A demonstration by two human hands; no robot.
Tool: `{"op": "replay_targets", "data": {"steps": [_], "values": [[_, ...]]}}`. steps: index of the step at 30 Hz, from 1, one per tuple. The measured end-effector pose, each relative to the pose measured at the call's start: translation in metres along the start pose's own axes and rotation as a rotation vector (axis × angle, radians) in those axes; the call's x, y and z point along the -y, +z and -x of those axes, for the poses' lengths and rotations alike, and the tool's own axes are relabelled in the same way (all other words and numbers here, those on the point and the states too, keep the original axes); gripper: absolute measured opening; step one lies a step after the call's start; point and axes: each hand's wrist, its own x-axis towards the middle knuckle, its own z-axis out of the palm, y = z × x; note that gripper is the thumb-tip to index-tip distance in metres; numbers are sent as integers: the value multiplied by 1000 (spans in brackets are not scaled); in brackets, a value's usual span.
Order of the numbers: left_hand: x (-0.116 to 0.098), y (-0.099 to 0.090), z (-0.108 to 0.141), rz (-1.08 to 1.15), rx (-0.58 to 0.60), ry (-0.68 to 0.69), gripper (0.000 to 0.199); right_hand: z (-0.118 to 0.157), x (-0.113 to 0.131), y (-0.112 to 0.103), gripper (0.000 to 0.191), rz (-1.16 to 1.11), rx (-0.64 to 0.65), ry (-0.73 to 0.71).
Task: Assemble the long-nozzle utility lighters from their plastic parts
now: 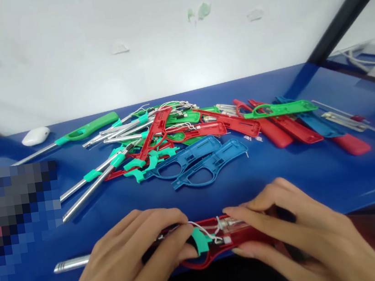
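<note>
Red shell (243,235) lies open side up between the two hands, at the near edge of the blue worktop (277,170). The left hand (133,251) has its fingers closed round the shell's front end, pinching it beside the teal trigger (200,241). The right hand (297,218) grips the handle end, fingertips on the far rim and thumb on the near one. Between the two sets of fingers, a white wire (201,227) loops over the shell near a clear tank (233,223), which runs under the right fingers. A metal tube (71,264) sticks out left of the left hand. Just beyond the fingers, two blue shells (232,150) lie side by side, with loose teal triggers (134,163) to their left. Past these is a heap of red and green shells, wires and tubes. Farther out from the left fingers lie a whole green lighter (97,124) and a white case (36,136); beyond the right fingers, red handles (274,132), a green shell (285,108) and a red-tipped handle piece (352,144). A white wall (164,70) stands behind everything.
</note>
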Motion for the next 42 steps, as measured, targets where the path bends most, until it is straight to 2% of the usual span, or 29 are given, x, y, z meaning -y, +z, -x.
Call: {"op": "replay_targets", "data": {"steps": [3,7,9,12,15,21,24,30,36,42], "values": [[3,-6,-1,32,54,29,33,-7,0,-3,25,1,-10,-36],[6,-12,-11,134,1,-30,25,-9,-1,-5,25,-12,-6,-42],[7,-13,-16,166,19,-55,23,-8,-1,-5,25,-27,-3,-41],[7,-10,-20,150,76,-46,18,-8,-1,-3,26,-27,-5,-31],[4,-9,-25,62,80,2,14,-9,-2,-2,26,-6,-6,-43],[-10,-13,-40,-283,94,76,40,-8,-2,-2,25,-10,-20,-58],[-15,-15,-49,-375,160,176,41,-8,-1,-2,24,-3,-40,-58],[-12,-12,-60,-253,236,272,34,-11,0,-1,23,-20,-56,-63],[-8,-14,-63,-172,198,255,50,5,-1,9,30,43,7,-26],[-9,-16,-73,-181,184,325,58,11,-8,10,39,60,69,-19]]}}
